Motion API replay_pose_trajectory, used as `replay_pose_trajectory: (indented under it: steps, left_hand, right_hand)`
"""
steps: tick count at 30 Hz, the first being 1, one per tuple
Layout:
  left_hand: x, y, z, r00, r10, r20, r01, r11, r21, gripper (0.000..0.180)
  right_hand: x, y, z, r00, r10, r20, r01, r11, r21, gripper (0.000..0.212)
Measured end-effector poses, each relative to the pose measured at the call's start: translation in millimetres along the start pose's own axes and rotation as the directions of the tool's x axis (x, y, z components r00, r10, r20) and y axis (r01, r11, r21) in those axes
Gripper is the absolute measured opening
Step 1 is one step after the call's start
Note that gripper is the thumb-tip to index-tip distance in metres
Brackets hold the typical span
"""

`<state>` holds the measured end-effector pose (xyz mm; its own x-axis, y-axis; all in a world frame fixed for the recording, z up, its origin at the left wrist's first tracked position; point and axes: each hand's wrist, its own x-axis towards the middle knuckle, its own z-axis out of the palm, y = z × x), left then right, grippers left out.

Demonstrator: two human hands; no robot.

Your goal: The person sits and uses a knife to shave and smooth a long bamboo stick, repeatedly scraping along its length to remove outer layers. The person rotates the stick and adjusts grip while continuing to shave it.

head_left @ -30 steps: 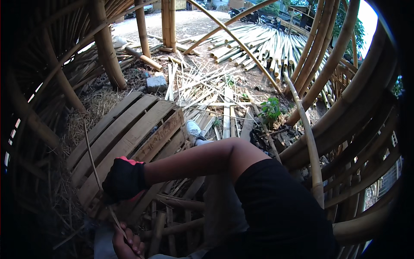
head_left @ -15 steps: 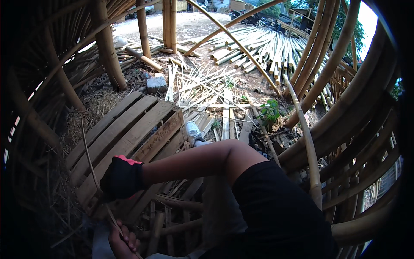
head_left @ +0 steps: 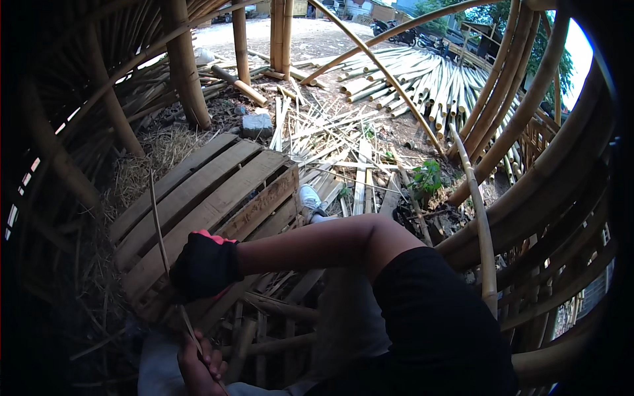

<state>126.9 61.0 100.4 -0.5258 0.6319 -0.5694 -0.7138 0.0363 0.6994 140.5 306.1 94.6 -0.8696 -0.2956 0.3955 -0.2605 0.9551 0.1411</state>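
A thin bamboo strip (head_left: 158,224) runs slantwise in front of me, its upper end free over the straw. My right hand (head_left: 206,265), in a black and red glove, is closed around the strip partway along; the fingers' inner side is hidden. Below it, my bare left hand (head_left: 201,365) grips the same strip near its lower part, fingers wrapped round it. Under the right hand lies a slatted wooden crate (head_left: 221,181), tilted, its slats facing up.
Split bamboo offcuts (head_left: 330,135) litter the ground ahead, beside a grey block (head_left: 257,125). Bamboo posts (head_left: 185,72) stand left, and a curved bamboo frame (head_left: 528,198) rises right. Cut bamboo poles (head_left: 436,86) lie beyond. A small green plant (head_left: 428,175) grows near the frame.
The whole view has shifted, so the scene sits farther right. The strip's upper end has swung slightly right and stands a little steeper. Both hands keep their hold on it.
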Motion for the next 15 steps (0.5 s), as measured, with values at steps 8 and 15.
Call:
replay_pose_trajectory:
  steps: [8, 15]
  left_hand:
    - [13.0, 1.9, -1.8, 1.0, 0.003, 0.012, -0.004, 0.998, 0.067, 0.022]
    - [13.1, 4.1, 2.1, 0.998, 0.035, 0.048, -0.038, 0.998, 0.058, 0.026]
  right_hand:
    - [-0.5, 27.0, 7.5, 0.987, 0.057, -0.148, -0.046, 0.996, 0.075, 0.025]
    - [3.8, 59.6, 6.2, 0.994, 0.039, -0.106, -0.035, 0.999, 0.042, 0.037]
